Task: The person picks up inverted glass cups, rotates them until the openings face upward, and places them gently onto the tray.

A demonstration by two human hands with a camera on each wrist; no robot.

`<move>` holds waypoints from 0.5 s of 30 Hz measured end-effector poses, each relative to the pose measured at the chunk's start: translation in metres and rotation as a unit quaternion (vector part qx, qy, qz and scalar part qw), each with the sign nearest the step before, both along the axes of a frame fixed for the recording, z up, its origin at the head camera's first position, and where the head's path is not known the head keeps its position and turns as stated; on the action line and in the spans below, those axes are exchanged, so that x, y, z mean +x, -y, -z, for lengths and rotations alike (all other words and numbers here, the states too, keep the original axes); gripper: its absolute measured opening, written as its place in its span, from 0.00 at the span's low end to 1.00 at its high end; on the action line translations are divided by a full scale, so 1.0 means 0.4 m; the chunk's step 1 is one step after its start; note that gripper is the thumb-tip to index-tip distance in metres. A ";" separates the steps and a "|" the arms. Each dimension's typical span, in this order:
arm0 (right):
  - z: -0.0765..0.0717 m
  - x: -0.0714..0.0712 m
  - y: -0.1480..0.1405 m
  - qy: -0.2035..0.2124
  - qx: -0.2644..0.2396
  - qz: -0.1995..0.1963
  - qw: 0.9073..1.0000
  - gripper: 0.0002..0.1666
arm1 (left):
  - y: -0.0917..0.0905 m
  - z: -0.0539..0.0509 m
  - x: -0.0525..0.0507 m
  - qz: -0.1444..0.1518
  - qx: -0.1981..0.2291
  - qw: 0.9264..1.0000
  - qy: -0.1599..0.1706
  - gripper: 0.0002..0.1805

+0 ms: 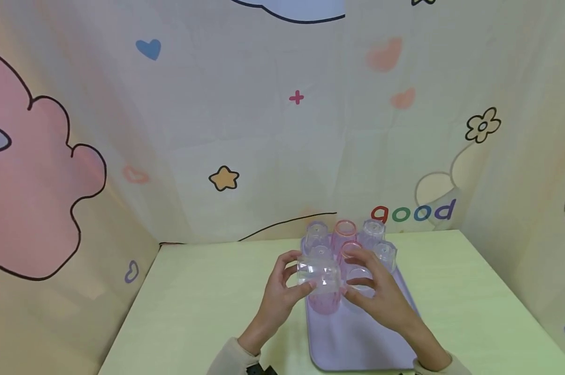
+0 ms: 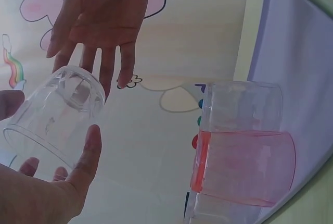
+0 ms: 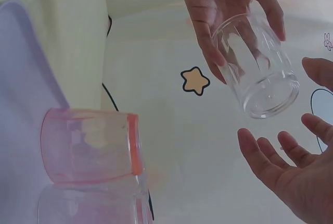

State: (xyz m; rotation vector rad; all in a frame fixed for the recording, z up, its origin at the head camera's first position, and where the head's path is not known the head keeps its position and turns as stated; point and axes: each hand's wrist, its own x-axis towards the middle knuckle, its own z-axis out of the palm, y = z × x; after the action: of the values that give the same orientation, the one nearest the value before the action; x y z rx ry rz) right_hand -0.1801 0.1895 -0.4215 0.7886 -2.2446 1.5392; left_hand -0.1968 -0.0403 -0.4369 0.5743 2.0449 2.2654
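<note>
A clear cup [image 1: 318, 273] is held tilted above the tray by my left hand [image 1: 282, 285], thumb on one side and fingers on the other. In the left wrist view the same cup [image 2: 57, 112] has my left hand [image 2: 47, 195] around its lower part. My right hand [image 1: 380, 298] hovers beside the cup's other end, its fingers spread and slightly bent. A gap separates the right hand [image 3: 294, 164] from the cup [image 3: 257, 70] in the right wrist view. Just below the held cup, a pink cup [image 1: 324, 303] stands on the lilac tray [image 1: 357, 341].
Clear and pink cups stand in rows on the tray's far part, among them a pink cup [image 1: 344, 232] and a clear cup [image 1: 384, 255]. The tray lies on a pale green table [image 1: 207, 302]. A printed cloth backdrop [image 1: 263, 120] rises behind the table.
</note>
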 end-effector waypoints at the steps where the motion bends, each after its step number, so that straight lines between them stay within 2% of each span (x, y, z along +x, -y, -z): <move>1: 0.000 -0.001 0.003 0.004 -0.003 -0.005 1.000 0.43 | -0.002 0.000 0.000 0.000 -0.001 1.000 0.000 0.33; 8: 0.006 -0.002 0.022 0.026 0.007 -0.006 1.000 0.42 | -0.009 -0.005 0.009 0.012 0.005 1.000 0.003 0.33; 15: 0.014 0.003 0.032 0.026 0.015 0.001 1.000 0.38 | -0.013 0.006 0.012 0.021 0.002 1.000 0.014 0.33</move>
State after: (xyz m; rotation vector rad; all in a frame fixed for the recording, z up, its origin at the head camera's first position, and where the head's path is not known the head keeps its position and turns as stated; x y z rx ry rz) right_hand -0.1789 0.1766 -0.4270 0.7615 -2.3104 1.5452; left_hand -0.1921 -0.0349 -0.4394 0.5768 1.9975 2.2421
